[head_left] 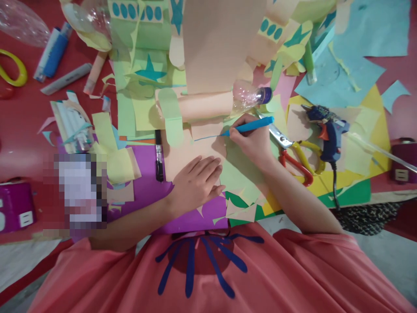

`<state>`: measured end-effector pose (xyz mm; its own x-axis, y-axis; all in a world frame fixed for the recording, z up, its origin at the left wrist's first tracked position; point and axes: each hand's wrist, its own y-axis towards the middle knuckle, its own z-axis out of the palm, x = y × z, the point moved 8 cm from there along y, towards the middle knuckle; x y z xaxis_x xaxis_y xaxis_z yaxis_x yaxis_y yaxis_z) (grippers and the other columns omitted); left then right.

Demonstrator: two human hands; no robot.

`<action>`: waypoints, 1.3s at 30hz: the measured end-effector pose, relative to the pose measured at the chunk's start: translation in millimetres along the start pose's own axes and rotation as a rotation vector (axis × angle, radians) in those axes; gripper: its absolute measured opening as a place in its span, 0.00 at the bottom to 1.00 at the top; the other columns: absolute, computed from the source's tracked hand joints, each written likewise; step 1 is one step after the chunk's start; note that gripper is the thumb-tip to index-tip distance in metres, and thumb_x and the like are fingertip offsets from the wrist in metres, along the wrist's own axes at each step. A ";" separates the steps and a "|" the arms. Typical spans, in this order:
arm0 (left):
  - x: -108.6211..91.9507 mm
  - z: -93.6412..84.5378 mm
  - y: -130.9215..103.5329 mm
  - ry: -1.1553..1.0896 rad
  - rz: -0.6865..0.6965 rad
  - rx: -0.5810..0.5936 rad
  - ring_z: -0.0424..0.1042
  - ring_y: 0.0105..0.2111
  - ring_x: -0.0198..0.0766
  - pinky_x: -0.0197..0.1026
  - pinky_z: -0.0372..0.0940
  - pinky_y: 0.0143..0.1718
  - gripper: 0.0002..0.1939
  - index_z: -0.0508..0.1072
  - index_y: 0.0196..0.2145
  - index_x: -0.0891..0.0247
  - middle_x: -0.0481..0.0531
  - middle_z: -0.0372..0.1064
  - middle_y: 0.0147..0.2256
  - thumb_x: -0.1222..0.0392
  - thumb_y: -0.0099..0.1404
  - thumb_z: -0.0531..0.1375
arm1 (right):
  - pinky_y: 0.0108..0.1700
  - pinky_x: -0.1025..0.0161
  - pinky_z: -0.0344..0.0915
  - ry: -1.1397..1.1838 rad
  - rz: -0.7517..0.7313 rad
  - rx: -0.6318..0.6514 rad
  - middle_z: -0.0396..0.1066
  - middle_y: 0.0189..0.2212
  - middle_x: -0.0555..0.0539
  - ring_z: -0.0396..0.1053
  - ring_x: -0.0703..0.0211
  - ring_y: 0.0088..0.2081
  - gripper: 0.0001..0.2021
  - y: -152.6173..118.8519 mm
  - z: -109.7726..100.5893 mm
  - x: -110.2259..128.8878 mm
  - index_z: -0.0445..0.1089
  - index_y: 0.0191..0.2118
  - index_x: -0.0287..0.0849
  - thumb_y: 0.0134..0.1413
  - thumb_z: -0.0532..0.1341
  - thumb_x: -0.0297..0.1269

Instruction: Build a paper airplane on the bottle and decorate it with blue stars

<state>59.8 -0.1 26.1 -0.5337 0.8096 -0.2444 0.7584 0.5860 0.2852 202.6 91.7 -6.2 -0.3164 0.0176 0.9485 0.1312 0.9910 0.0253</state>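
Observation:
My right hand [250, 141] is closed around a blue marker [256, 125], whose tip touches a peach paper sheet [182, 156] at the end of a thin blue line. Flat on the lower part of that sheet lies my left hand [198, 180], fingers spread, holding nothing. Just above the line is a bottle [246, 95] with a purple cap, partly wrapped in peach paper, with a light green strip [172, 117] at its left. A black marker [159, 156] rests along the sheet's left edge.
Red-and-yellow-handled scissors [283, 140] and a blue glue gun [332, 134] lie at the right. Cut paper, including a purple sheet [150, 169], surrounds the hands. Several markers [57, 54] and a plastic bottle [24, 24] are at the upper left.

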 end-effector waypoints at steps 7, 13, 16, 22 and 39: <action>-0.5 -2.3 1.2 0.018 0.013 -0.019 0.75 0.50 0.46 0.49 0.69 0.53 0.19 0.75 0.46 0.71 0.59 0.75 0.51 0.54 0.73 0.51 | 0.21 0.64 0.50 -0.024 -0.032 -0.029 0.56 0.17 0.55 0.52 0.67 0.20 0.10 0.6 -2.8 4.5 0.61 0.20 0.46 0.42 0.60 0.24; -1.3 -2.3 1.2 0.016 0.018 -0.025 0.75 0.50 0.47 0.50 0.69 0.53 0.18 0.74 0.46 0.72 0.60 0.75 0.51 0.55 0.71 0.53 | 0.20 0.64 0.50 -0.001 -0.019 -0.060 0.57 0.16 0.55 0.53 0.68 0.19 0.10 1.4 -6.3 2.4 0.61 0.20 0.45 0.41 0.60 0.24; -1.2 -1.3 1.1 0.021 0.021 -0.021 0.75 0.50 0.47 0.50 0.69 0.53 0.18 0.74 0.47 0.72 0.59 0.75 0.51 0.55 0.71 0.54 | 0.20 0.65 0.52 0.120 -0.015 -0.073 0.56 0.16 0.55 0.54 0.68 0.18 0.10 2.9 -9.0 -1.6 0.59 0.22 0.46 0.48 0.58 0.26; -0.4 -0.3 1.3 0.041 0.015 0.003 0.74 0.51 0.45 0.48 0.68 0.54 0.18 0.75 0.47 0.70 0.59 0.74 0.52 0.55 0.72 0.52 | 0.19 0.67 0.57 0.259 -0.038 -0.070 0.57 0.17 0.56 0.58 0.70 0.17 0.11 1.8 -5.3 -1.8 0.62 0.26 0.46 0.57 0.61 0.40; 2.7 -2.6 3.5 0.009 -0.005 -0.022 0.75 0.49 0.42 0.46 0.68 0.51 0.15 0.73 0.48 0.70 0.55 0.75 0.50 0.60 0.72 0.51 | 0.23 0.68 0.67 0.146 -0.006 -0.054 0.70 0.19 0.55 0.67 0.67 0.19 0.02 -19.6 -23.6 1.4 0.69 0.29 0.44 0.49 0.63 0.33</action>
<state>60.1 4.3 28.9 -0.5405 0.8072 -0.2373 0.7477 0.5902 0.3044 221.7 69.2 2.1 -0.1776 -0.0118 0.9840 0.1817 0.9823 0.0446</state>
